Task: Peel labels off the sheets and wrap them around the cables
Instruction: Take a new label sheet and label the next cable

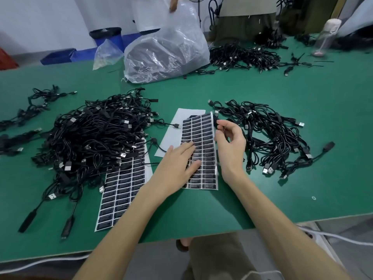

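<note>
Nearest me, a second sheet of black labels lies flat on the green table, its far end tucked under the cables. Just beyond it my left hand lies on the label sheet I am working from, fingers straight and spread, pressing it down and holding nothing.

The sheet is thin, glossy and floppy, and its right edge curls up off the table. I judge it would slide or lift with the peel if I did not pin it.

My right hand is at that right edge, towards the far end. Thumb and forefinger are curled together and pinch a small dark label, the other fingers loosely bent behind. A piece this light and limp will fold onto itself and stick. It is best held by one short end, with as little of the glue side touched as possible.

The cables are thin, soft and springy. The big heap is to my left, and a smaller pile lies just beside my right hand. Each is best taken on the bare cord near a plug, where it lies straightest.

Farther off are a clear plastic bag and another tangle of cables.
</note>
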The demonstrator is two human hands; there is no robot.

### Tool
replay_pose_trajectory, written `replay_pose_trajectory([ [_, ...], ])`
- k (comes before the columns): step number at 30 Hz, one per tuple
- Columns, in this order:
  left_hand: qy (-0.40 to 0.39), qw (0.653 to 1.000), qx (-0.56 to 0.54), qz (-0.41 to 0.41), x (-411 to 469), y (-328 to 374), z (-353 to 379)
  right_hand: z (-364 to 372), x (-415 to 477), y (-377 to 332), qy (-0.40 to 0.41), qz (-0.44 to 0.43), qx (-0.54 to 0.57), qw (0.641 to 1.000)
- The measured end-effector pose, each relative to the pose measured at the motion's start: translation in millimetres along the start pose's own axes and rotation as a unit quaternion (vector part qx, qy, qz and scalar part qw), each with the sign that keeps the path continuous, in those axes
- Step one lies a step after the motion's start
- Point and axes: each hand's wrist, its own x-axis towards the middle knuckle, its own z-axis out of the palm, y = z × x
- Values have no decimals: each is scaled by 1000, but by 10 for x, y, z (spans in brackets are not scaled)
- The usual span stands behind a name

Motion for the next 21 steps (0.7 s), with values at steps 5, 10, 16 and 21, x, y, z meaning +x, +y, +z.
replay_pose_trajectory([
  [5,24,1000,6,-4,-130,-54,-18,0,-57,-81,-8,-93,8,996],
  [10,62,998,10,-7,-186,-85,-8,34,-90,-49,-90,-231,-103,963],
  [16,81,995,-37,-35,-84,-89,-28,68,-89,-15,-205,-64,-71,974],
  [21,100,981,-150,-72,76,-86,-138,67,-43,-38,-233,43,-15,971],
])
